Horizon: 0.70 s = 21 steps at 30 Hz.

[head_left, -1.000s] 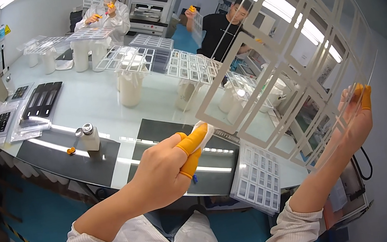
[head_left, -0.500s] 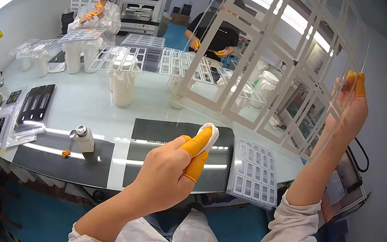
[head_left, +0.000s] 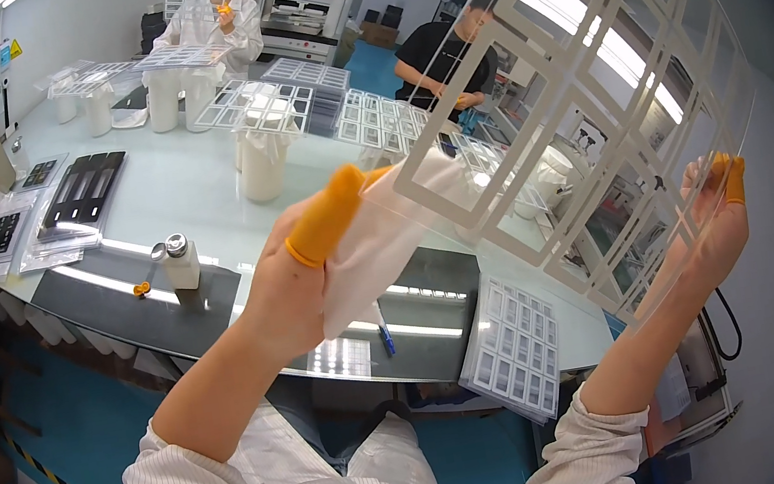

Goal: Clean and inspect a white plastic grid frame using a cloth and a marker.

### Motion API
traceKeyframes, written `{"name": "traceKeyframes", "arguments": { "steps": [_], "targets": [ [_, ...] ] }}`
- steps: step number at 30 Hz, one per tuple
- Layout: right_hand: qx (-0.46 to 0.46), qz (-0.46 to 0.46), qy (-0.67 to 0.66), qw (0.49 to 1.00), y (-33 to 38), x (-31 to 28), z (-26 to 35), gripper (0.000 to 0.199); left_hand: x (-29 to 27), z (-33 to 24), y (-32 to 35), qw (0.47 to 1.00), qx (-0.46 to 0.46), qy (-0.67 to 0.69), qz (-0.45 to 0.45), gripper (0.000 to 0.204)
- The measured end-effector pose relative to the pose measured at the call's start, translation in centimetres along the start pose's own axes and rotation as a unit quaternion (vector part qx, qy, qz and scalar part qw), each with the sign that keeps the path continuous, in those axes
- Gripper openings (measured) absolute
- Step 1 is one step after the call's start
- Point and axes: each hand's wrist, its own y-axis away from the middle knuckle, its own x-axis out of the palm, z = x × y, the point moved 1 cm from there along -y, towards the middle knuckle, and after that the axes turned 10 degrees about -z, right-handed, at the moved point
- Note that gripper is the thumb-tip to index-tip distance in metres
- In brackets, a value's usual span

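Observation:
My left hand [head_left: 296,272], with yellow finger cots on it, is closed on a white wiping cloth [head_left: 373,266]. The cloth hangs unfolded below the fingers and reaches the near left corner of a large clear panel with pale window-like frames [head_left: 576,95]. Whether the fingers touch the panel through the cloth is hidden. My right hand [head_left: 717,200], also in yellow finger cots, grips the panel's right edge and holds it tilted up above the table. Under the cloth, a blue pen [head_left: 386,339] lies on a dark mat [head_left: 435,320].
A stack of framed sheets [head_left: 515,348] overlaps the table's front edge. Left of the mat stand a white bottle with a metal cap [head_left: 181,262] and small yellow finger cots [head_left: 142,290]. More panels rest on white containers [head_left: 262,166]. Two people work across the table.
The cloth was bunched small in my left fingers; now it hangs open. My left hand has risen to the panel's near corner. The blue pen has come into sight.

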Motion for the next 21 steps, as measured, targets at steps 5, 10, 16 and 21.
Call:
{"name": "traceKeyframes", "arguments": {
  "steps": [5, 10, 16, 21],
  "targets": [
    [0.031, 0.054, -0.014, 0.998, -1.6, -0.7, -0.4, 0.022, 0.1, 0.1, -2.0, 0.994, 0.026, -0.011, 0.109, 0.05],
    [0.041, 0.034, -0.024, 0.998, -0.5, 0.7, -0.1, 0.012, 1.8, -0.1, -1.9, 0.994, 0.041, 0.075, 0.062, 0.041],
    [0.019, 0.046, -0.001, 0.999, -0.4, 1.1, 0.4, 0.012, 0.8, -0.8, -2.5, 0.987, 0.017, 0.133, 0.085, 0.045],
    [-0.04, 0.004, 0.013, 0.999, 0.0, 1.0, 0.8, 0.013, 1.6, -1.3, -1.7, 0.994, 0.039, 0.099, 0.003, 0.049]
  ]
}}
